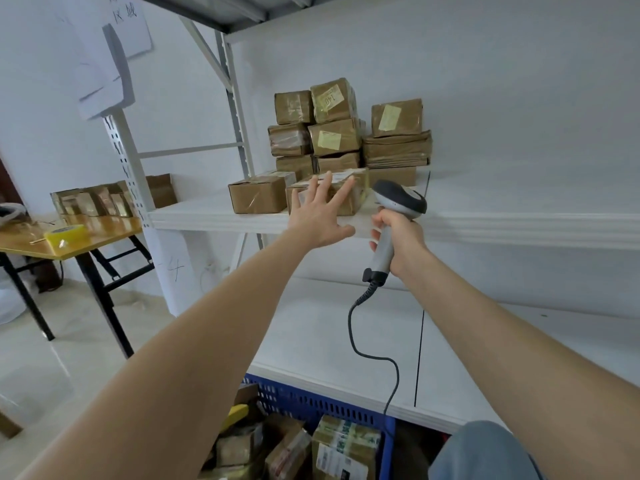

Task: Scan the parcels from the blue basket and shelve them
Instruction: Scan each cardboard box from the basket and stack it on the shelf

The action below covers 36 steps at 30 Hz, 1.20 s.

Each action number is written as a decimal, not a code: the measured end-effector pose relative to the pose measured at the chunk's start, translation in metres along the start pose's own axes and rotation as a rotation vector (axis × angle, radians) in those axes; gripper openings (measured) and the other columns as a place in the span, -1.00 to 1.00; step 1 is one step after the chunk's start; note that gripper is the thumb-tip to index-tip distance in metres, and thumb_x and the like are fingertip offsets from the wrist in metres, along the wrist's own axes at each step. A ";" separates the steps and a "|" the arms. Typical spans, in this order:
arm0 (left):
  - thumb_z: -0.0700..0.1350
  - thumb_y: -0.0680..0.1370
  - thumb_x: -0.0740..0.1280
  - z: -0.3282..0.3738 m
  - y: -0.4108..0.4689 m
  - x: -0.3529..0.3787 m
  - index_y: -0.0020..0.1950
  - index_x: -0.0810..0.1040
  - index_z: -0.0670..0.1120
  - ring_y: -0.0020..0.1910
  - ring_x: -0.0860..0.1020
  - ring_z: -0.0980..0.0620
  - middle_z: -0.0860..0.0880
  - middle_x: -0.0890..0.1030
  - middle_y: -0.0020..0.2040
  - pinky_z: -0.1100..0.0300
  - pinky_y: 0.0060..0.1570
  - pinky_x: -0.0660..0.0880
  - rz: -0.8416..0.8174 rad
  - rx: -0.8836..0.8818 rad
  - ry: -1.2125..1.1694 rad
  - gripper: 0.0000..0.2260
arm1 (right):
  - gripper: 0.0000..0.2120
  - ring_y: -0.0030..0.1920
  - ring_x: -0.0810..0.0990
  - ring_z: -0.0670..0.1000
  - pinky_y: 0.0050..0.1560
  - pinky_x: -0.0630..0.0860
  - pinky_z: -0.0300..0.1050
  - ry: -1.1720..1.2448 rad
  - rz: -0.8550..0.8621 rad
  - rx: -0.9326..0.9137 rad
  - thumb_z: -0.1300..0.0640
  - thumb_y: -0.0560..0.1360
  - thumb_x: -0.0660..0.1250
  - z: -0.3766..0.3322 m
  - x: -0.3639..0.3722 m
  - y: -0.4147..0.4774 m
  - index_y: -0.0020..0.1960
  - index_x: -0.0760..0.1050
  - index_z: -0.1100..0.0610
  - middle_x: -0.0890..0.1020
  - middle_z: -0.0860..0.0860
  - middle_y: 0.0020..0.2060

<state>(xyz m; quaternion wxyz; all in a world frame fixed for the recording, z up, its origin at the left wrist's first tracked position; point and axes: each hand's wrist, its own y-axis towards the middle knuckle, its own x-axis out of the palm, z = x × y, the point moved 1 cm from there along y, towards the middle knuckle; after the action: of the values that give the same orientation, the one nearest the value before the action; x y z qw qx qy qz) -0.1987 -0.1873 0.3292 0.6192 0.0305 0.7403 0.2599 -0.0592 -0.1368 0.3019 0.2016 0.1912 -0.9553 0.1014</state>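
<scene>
Head view: my left hand [320, 216] spread flat, fingers straight, against front parcel [349, 199] at shelf [214, 218] edge. My right hand [398, 242] curled round scanner [398, 209] handle, head pointing at same parcel. More parcels stacked behind. Blue basket [311, 405] below, parcels inside.

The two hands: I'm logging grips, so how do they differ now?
The left hand is open, fingers spread on a parcel; the right hand grips the scanner. The left hand reaches over the shelf edge; the right hand sits lower, in front of it. Both are bare.
</scene>
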 end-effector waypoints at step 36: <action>0.15 0.53 0.29 -0.074 -0.204 0.202 0.57 -0.09 0.11 0.52 0.08 -0.16 -0.09 -0.08 0.58 -0.06 0.46 0.11 -0.530 -0.264 -0.227 -0.25 | -0.84 -0.29 0.57 0.00 -0.28 0.53 -0.14 -0.224 -0.065 0.409 0.32 0.41 0.38 0.239 -0.048 -0.020 -0.01 0.57 0.21 0.64 0.14 -0.14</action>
<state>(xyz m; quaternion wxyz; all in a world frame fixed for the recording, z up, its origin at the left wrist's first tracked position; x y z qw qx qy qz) -0.2582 -0.3144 0.0682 0.7426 -0.2152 0.6085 0.1785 -0.0932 -0.2040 0.0692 0.0545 0.2688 -0.9246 0.2643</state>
